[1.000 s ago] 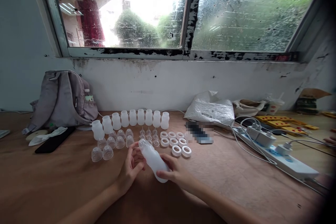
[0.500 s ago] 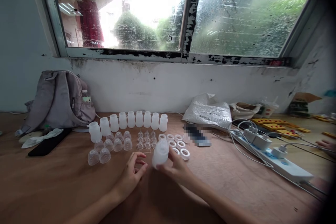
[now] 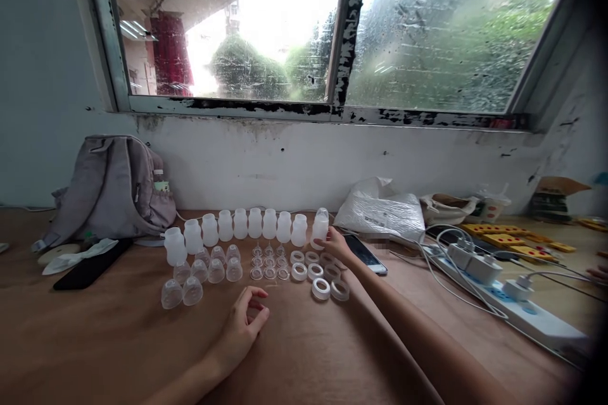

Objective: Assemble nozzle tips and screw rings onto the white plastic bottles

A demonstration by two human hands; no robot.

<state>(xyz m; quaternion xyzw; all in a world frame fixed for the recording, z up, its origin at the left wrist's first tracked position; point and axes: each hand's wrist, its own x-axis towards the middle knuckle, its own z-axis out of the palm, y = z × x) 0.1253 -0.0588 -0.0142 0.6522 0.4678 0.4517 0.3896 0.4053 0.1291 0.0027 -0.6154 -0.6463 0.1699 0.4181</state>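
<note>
A capped baby bottle (image 3: 320, 226) stands upright at the right end of a row of uncapped milky bottles (image 3: 254, 224). My right hand (image 3: 336, 244) reaches forward with its fingers around the lower part of that capped bottle. My left hand (image 3: 247, 321) rests near the middle of the table, fingers loosely curled and apart, holding nothing. Ahead of it are clear bottle nipples (image 3: 269, 262) in short rows. White screw rings (image 3: 321, 289) lie beneath and beside my right forearm. Clear dome caps (image 3: 192, 291) stand to the left, below the bottles.
A phone (image 3: 365, 255) lies right of my right hand, near a silver plastic bag (image 3: 380, 209). Farther right is a power strip (image 3: 508, 291) with chargers and cables. A grey backpack (image 3: 111, 190) and a black case (image 3: 92, 266) sit at left. Part of another person's hand shows at the far right edge.
My right hand has carried the capped bottle forward and right, from beside my left hand to the end of the bottle row. My left hand has stayed nearly in place.
</note>
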